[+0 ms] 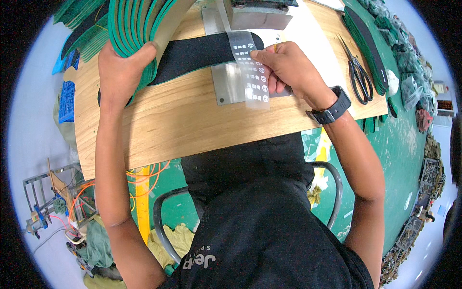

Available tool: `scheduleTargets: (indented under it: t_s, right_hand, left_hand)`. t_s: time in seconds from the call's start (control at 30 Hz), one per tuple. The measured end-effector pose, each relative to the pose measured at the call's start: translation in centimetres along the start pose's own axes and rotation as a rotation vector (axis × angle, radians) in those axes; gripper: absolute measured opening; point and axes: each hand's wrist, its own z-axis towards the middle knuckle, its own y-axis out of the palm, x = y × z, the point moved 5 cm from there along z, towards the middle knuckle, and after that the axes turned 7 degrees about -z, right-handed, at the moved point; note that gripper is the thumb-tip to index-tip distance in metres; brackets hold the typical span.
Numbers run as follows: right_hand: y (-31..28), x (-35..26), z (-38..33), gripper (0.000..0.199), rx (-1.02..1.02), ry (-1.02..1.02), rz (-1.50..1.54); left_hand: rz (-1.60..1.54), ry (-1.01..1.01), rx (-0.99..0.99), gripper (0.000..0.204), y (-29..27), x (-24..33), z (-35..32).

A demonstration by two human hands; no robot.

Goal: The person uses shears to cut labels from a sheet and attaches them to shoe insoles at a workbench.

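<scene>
The left hand [120, 67] clenches a fanned stack of green insoles [137, 24]; the right hand [284, 67] pinches a clear label strip [250, 72] over the black insole [202, 53] on the wooden surface [183, 125]. The strip could shift or crease — thin film, lightly held.

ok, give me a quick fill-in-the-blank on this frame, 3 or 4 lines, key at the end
The left hand grips a stack of green-edged ____.
The right hand pinches a clear printed ____ over the black insole.
A pair of ____ lies on the wooden board, to the right of the right hand.
The dark watch sits on the ____ wrist.

Missing words: insoles; strip; scissors; right
</scene>
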Motion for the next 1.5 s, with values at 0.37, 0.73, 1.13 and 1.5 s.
scheduleTargets:
  t_s: [0.37, 0.73, 1.13, 1.5]
  right_hand:
    - [-0.1, -0.5, -0.2, 0.034, 0.03, 0.041, -0.062]
    - [0.2, 0.6, -0.3, 0.039, 0.068, 0.056, 0.013]
    - [-0.1, 0.9, -1.2, 0.036, 0.024, 0.03, 0.152]
    - [-0.1, 0.9, -0.9, 0.029, -0.03, 0.013, 0.173]
  left_hand:
    - [0.007, 0.008, 0.005, 0.021, -0.1, -0.1, 0.0]
    - [-0.002, -0.063, 0.03, 0.023, 0.4, 0.6, -0.5]
    - [-0.017, -0.079, -0.05, 0.035, 1.2, 0.4, -0.2]
    - [0.076, -0.084, -0.067, 0.04, 1.2, 0.3, -0.1]
